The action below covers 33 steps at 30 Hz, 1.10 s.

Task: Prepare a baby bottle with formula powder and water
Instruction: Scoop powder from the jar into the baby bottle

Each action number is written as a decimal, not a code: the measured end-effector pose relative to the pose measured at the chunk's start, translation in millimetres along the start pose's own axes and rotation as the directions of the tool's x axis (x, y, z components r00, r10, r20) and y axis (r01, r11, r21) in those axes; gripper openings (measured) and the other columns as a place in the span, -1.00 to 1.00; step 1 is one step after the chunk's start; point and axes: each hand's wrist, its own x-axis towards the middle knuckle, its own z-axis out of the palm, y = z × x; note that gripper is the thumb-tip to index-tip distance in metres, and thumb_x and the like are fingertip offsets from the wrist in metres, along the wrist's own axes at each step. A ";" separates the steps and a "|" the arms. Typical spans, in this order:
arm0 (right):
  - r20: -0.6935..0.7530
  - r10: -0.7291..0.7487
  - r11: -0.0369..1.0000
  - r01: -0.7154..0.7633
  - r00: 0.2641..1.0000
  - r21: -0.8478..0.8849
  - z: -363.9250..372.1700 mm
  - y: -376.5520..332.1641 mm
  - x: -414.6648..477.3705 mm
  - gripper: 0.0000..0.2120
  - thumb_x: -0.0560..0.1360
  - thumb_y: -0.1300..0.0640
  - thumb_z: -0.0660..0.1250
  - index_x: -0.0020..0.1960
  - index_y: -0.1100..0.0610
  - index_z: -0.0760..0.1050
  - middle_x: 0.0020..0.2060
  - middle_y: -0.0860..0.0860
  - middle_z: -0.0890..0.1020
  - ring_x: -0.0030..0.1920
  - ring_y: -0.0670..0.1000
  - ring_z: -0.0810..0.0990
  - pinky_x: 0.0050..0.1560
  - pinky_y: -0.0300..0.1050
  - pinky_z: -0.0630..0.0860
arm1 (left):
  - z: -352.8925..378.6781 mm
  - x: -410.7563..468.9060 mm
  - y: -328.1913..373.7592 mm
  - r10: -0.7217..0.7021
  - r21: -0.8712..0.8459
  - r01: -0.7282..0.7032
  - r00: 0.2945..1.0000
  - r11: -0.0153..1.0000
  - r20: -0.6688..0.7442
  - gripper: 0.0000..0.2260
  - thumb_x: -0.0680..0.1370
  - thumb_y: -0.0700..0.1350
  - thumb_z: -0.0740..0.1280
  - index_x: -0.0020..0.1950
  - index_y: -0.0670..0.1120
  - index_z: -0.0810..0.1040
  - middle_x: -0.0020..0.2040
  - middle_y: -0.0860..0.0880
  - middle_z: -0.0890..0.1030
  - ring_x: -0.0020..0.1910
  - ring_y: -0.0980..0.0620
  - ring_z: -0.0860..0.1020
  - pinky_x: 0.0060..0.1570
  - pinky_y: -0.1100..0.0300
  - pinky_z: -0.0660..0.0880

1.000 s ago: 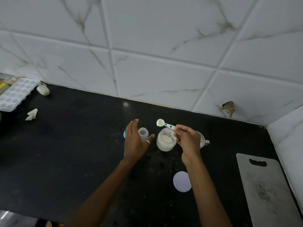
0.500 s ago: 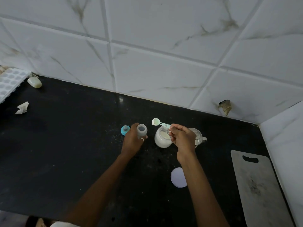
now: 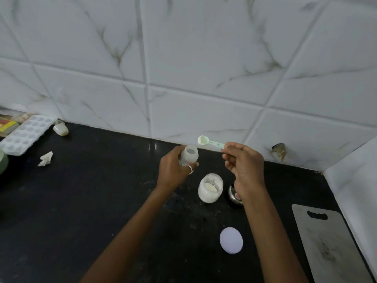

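Scoop (image 3: 203, 140) pinched by right hand (image 3: 243, 162), handle running right; bottle (image 3: 189, 156) clasped upright in left hand (image 3: 172, 170), mouth just lower-left of bowl.

Left hand (image 3: 173, 170) covers bottle (image 3: 188, 158) lower body; fill level n/a. Right hand (image 3: 243, 166) hides scoop (image 3: 210, 141) handle end and most of steel vessel (image 3: 234, 196). Green item (image 3: 3, 163) and cutting board (image 3: 330, 244) cropped by frame edges.
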 end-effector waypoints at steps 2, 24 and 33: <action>0.014 -0.042 0.999 0.041 0.999 0.022 4.0 -21.2 -6.2 -0.90 0.48 0.32 0.44 -0.04 0.21 0.69 -0.22 0.12 0.72 -0.29 -0.05 0.65 -0.23 -0.19 0.58 | -8.8 7.2 20.3 0.066 0.012 -0.066 0.998 0.998 -0.022 -0.51 0.38 -0.01 0.63 0.26 -0.01 0.60 0.06 0.16 0.66 0.00 0.19 0.62 -0.10 0.54 0.45; 0.012 -0.429 0.876 0.419 0.903 -0.240 28.9 -74.5 -29.8 -0.92 0.49 0.26 0.45 -0.07 0.12 0.69 -0.28 -0.01 0.73 -0.31 -0.08 0.68 -0.18 -0.20 0.63 | -58.0 28.4 100.7 0.241 0.139 -0.228 0.967 0.964 -0.082 -0.37 0.40 0.10 0.60 0.42 -0.03 0.55 0.19 0.00 0.68 0.08 0.01 0.62 0.12 0.06 0.56; 0.228 -0.798 0.353 0.740 0.558 -0.572 33.6 -68.6 -29.9 -0.90 0.54 0.26 0.42 -0.02 0.12 0.69 -0.23 -0.08 0.71 -0.23 -0.10 0.66 -0.09 -0.07 0.63 | -58.2 36.0 103.8 0.250 0.160 -0.238 0.966 0.958 -0.060 -0.36 0.41 0.14 0.58 0.43 -0.01 0.54 0.21 0.01 0.68 0.10 0.03 0.62 0.12 0.07 0.57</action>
